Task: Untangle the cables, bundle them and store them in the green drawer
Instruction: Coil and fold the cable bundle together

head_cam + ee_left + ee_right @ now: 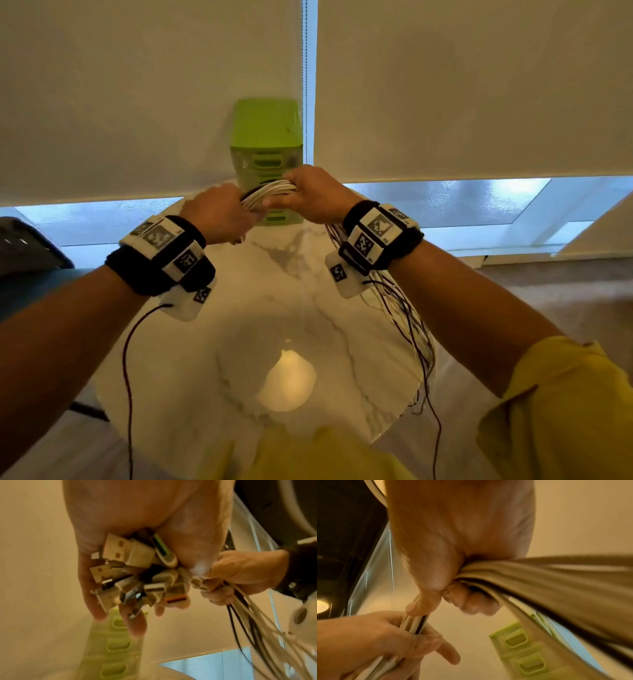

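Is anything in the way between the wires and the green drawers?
No object lies between them. Both the left hand and the right hand grip the cables right in front of the green drawer unit. But every drawer front that shows looks closed, so one must be pulled open first.

Head view: high, facing forward and down over the surface (274,308), drawers (267,137) at 12 o'clock. Wrist views: very close under each palm, facing up along the fingers (137,622). All three share the drawers and cables (270,190).
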{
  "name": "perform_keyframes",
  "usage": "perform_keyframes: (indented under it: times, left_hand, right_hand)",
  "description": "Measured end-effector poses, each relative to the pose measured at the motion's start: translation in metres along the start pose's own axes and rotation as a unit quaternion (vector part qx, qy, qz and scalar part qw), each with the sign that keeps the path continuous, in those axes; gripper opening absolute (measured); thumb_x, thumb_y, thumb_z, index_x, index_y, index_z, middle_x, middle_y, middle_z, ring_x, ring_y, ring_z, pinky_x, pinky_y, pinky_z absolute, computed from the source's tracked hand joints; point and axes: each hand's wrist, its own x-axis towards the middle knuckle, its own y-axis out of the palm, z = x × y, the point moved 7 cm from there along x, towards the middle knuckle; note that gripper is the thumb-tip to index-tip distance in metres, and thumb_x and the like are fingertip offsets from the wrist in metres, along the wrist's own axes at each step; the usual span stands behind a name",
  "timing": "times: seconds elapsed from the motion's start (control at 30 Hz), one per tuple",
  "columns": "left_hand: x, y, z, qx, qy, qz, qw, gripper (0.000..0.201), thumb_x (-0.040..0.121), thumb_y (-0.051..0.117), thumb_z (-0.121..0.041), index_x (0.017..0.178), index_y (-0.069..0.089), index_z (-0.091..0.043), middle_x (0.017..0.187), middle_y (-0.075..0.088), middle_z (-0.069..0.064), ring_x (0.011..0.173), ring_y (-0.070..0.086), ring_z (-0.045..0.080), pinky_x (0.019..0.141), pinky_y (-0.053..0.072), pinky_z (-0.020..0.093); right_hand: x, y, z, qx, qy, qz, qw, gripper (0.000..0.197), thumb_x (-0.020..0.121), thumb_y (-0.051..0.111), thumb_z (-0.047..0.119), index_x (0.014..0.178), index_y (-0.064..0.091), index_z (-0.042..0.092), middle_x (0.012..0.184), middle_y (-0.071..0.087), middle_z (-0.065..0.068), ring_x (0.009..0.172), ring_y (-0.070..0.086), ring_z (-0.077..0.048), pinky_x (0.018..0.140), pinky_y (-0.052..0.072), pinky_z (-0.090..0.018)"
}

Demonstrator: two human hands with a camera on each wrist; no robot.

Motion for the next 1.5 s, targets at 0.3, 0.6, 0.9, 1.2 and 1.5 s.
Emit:
perform_keyframes:
  times: [0.3,0.6,0.9,1.2,1.5]
  left_hand:
    - [-0.026,0.026,-0.013,-0.259,0.052,0.217,0.940,0.022,0.097,0.051,-0.018,0.102,0.070,-0.008,0.056,0.061,0.006,0.065,0.065,0.025,0.041,0.036,0.022]
    - [-0.017,0.034,-0.010,-0.422,0.020,0.154,0.893,0.031,0.091,0.062,-0.013,0.121,0.058,-0.017,0.052,0.055,0.002,0.057,0.063,0.020,0.042,0.035,0.019]
    - [-0.012,0.025,-0.058,-0.499,0.078,0.210,0.837,0.008,0.086,0.060,-0.001,0.081,0.066,-0.005,0.059,0.066,0.005,0.051,0.062,0.016,0.046,0.049,0.023]
    - [-0.014,0.021,-0.085,-0.412,0.113,0.269,0.863,0.020,0.085,0.060,0.006,0.084,0.071,-0.010,0.077,0.075,0.002,0.073,0.071,0.017,0.071,0.059,0.031]
    - [-0.014,0.027,-0.074,-0.414,0.081,0.240,0.875,0.033,0.085,0.059,0.005,0.065,0.073,-0.017,0.061,0.069,-0.001,0.053,0.064,0.010,0.049,0.049,0.022]
  right_hand:
    - [0.003,0.011,-0.011,0.060,0.018,0.094,0.994,0.016,0.079,0.076,0.029,0.070,0.068,0.018,0.050,0.046,0.010,0.044,0.036,-0.003,0.048,0.028,-0.020]
    - [0.002,0.000,0.006,0.209,0.019,0.015,0.978,0.041,0.092,0.058,0.041,0.072,0.050,0.007,0.058,0.039,-0.004,0.051,0.046,-0.013,0.058,0.047,-0.032]
    - [-0.001,-0.013,0.019,0.462,0.041,-0.064,0.883,0.043,0.096,0.054,0.025,0.104,0.061,-0.016,0.090,0.070,-0.014,0.076,0.067,-0.020,0.069,0.055,-0.030]
    - [-0.003,-0.023,0.029,0.506,0.033,-0.144,0.850,0.031,0.085,0.056,-0.002,0.058,0.043,0.008,0.049,0.046,-0.009,0.038,0.041,-0.020,0.044,0.039,-0.025]
    - [-0.005,-0.018,0.041,0.498,0.032,-0.109,0.860,0.035,0.089,0.066,0.022,0.062,0.045,0.013,0.048,0.043,-0.005,0.038,0.036,-0.018,0.044,0.033,-0.024]
